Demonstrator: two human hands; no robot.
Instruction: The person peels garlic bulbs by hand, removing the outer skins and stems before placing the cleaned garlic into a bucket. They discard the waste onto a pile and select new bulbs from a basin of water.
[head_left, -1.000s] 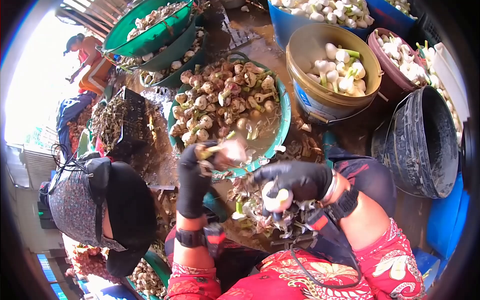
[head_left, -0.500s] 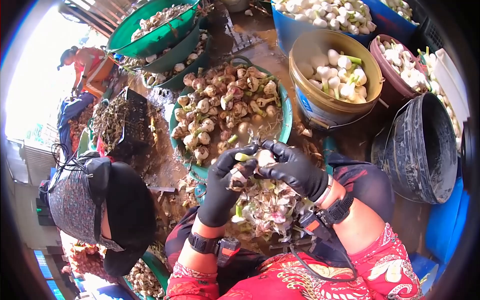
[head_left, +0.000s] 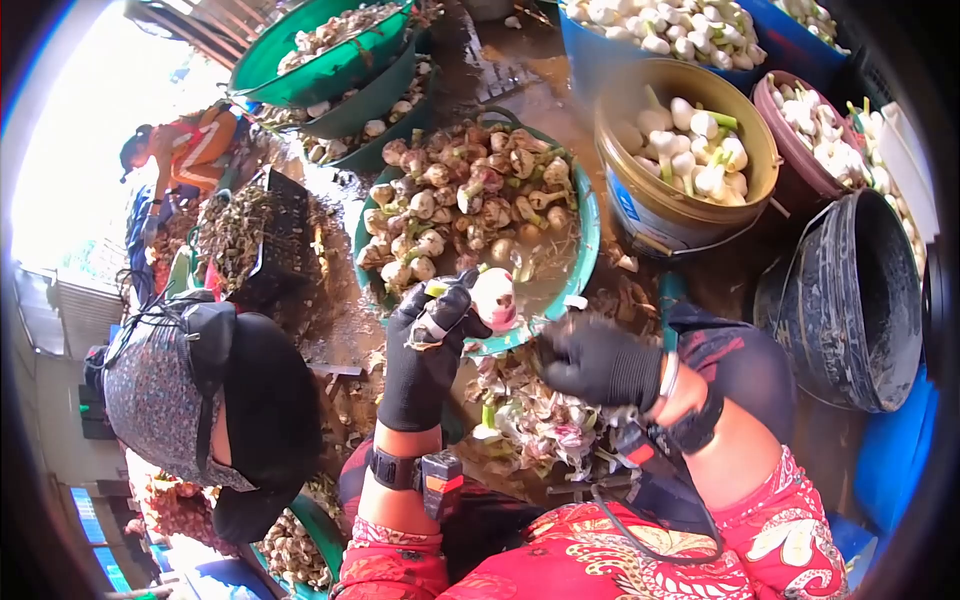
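Note:
My left hand, in a black glove, is closed on a garlic bulb with a pale, pink-tinged skin, held over the near rim of a green basin of unpeeled garlic bulbs. My right hand, also gloved in black, is apart from the bulb to its right, and motion blurs its fingers. A small white piece shows just above the right hand. Below both hands lies a heap of garlic peels.
A yellow bucket of cleaned bulbs stands at upper right, near a black bucket and a maroon tub. Green basins are stacked at upper left. One person in a cap is close at left; another bends farther off.
My hands have separated: the left moved left with the bulb, while the right came away and moved slightly down. The pale bulb now shows more fully.

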